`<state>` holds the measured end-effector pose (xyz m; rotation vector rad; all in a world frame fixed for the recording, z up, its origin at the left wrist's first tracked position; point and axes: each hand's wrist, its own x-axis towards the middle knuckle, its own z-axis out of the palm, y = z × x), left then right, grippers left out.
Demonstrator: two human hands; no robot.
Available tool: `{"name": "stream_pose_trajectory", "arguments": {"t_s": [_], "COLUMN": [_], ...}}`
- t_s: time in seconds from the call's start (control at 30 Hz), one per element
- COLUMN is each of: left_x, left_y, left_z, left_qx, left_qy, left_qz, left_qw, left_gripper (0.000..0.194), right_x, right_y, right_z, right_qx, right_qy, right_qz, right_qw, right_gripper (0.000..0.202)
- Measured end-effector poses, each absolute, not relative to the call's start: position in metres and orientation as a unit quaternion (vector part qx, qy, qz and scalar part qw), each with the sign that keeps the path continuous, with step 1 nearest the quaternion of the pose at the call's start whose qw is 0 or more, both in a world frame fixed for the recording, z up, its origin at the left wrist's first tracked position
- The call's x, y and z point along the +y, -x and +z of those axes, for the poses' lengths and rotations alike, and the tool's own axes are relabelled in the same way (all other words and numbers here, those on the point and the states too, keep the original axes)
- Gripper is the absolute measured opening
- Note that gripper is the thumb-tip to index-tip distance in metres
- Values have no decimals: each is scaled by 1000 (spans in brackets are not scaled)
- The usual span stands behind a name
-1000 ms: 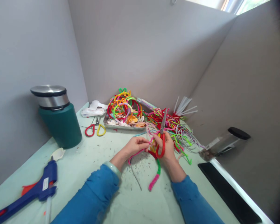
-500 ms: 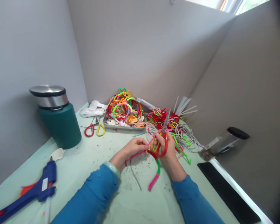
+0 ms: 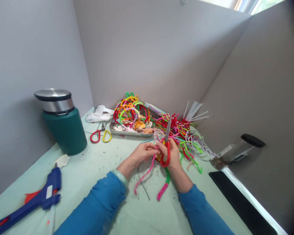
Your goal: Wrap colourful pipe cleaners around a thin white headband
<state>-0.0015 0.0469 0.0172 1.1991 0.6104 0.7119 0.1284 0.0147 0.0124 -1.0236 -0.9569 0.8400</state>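
Pink pipe cleaner (image 3: 149, 172), head view: the fuzzy strand hangs from the fingertips of the left hand (image 3: 145, 152), its free end over the pale green table (image 3: 100, 169), between the forearms. The left hand is closed in a pinch, thumb and fingers together on the strand. The right hand (image 3: 174, 157) is curled around the scissors (image 3: 169, 150), red handle in front, blades pointing away from the person; whether its fingertips also grip the strand cannot be told. Below it extends a strip (image 3: 167, 177) with green and pink sections. A thin grey wire (image 3: 144, 186) lies beside the strand.

Writing: a white label (image 3: 49, 192) sits on the blue glue gun (image 3: 52, 180) at left, its print too small to read. The clear jar (image 3: 235, 150) with a black lid, at right, bears a pale label (image 3: 225, 151) and dark lettering, likewise illegible. Behind the hands, a metal tray (image 3: 128, 133) holds shells and looped pipe cleaners; loose pipe cleaners lie heaped beside it.
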Motion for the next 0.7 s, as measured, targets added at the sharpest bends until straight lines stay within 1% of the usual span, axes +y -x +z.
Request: {"name": "stream_pose_trajectory", "arguments": {"t_s": [0.13,0.27,0.43,0.7], "left_x": [46,48,49,46], "left_y": [4,6,6,5], "left_z": [20,18,17,20], "left_qx": [270,273,299,316], "left_qy": [-527,-545,-550,-575], "left_qz": [331,305,296,309], "left_qw": [735,732,721,689], "left_gripper": [32,29,25,17], "right_x": [14,11,8,10], "right_y": [-136,-142,-142,-153], "right_z": [16,24,31,25], "right_qx": [-416,-385,-387,-380], "right_qy": [459,460,468,470], "right_qz": [364,353,357,340], "right_qw": [695,718,709,720], "right_gripper": [30,31,28,31]}}
